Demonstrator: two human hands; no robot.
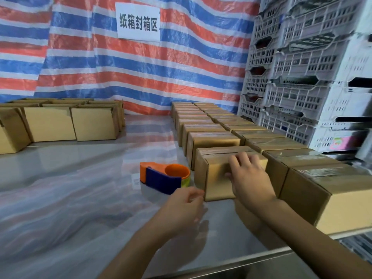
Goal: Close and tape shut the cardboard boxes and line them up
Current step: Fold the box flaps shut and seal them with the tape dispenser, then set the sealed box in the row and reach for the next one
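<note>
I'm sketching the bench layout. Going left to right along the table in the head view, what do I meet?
Open boxes → tape dispenser → box the right hand touches → nearest taped box of the right-hand row.

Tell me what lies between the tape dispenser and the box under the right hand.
Only a narrow bare strip of table separates tape dispenser from box, in the head view.

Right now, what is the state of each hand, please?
Left hand: open, fingers loosely curled, holding nothing, near the tape dispenser.
Right hand: open, fingers resting on the nearest box.
</note>
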